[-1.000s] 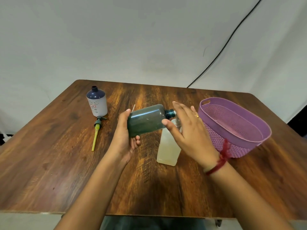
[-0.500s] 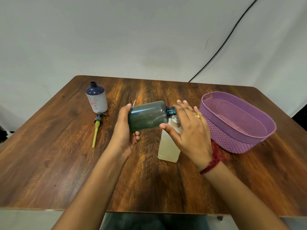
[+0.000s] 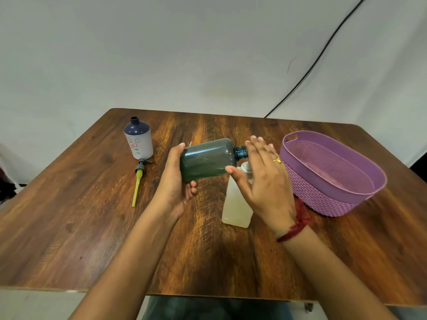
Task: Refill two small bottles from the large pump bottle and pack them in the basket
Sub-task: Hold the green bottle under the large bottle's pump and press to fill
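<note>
My left hand (image 3: pixel 176 181) grips a dark green bottle (image 3: pixel 208 159) by its base, holding it on its side above the table with the open neck pointing right. My right hand (image 3: pixel 263 181) hovers flat over that neck, fingers straight, thumb tip touching the green bottle's shoulder. Beneath it stands a small clear bottle (image 3: pixel 236 204) of pale liquid, its white top partly hidden by the hand. A blue-and-white bottle (image 3: pixel 138 140) stands uncapped at the back left. Its pump head with a yellow tube (image 3: pixel 138 181) lies on the table before it. The purple basket (image 3: pixel 323 197) sits at the right.
The wooden table (image 3: pixel 92 227) holds everything, and its near edge runs just below my forearms. A black cable (image 3: pixel 312 68) hangs down the pale wall behind the basket.
My right hand has spread flatter and lifted slightly over the green bottle's neck. The view has tilted up a little; the bottles have hardly moved.
</note>
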A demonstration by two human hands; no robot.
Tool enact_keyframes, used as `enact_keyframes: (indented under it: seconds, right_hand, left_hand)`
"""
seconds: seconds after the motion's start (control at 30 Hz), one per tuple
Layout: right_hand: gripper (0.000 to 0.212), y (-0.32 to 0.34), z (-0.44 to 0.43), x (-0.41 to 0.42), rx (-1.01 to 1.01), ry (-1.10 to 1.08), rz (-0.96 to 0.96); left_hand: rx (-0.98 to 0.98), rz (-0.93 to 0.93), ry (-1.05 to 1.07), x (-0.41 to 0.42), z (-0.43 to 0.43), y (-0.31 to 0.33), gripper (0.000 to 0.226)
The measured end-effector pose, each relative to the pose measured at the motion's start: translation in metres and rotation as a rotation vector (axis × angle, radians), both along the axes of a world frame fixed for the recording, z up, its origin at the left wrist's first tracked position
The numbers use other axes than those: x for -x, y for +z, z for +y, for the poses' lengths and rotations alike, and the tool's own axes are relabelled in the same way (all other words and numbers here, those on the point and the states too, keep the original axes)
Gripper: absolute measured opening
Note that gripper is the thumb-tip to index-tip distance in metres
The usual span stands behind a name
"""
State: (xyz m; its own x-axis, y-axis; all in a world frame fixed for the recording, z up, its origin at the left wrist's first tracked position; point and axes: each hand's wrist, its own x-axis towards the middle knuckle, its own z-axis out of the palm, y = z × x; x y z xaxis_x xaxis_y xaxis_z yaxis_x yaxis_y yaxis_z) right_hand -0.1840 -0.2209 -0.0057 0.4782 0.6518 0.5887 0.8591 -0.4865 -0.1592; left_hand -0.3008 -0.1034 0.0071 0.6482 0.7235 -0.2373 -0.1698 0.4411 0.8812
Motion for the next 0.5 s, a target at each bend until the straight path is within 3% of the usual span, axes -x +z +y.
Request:
enact_keyframes:
  seconds: [0.5]
  right_hand:
    - [0.075, -0.003, 0.005, -0.002, -0.018, -0.067, -0.055]
  left_hand:
    - [0.025, 0.005, -0.003, -0.003, 0.000, -0.003, 0.036]
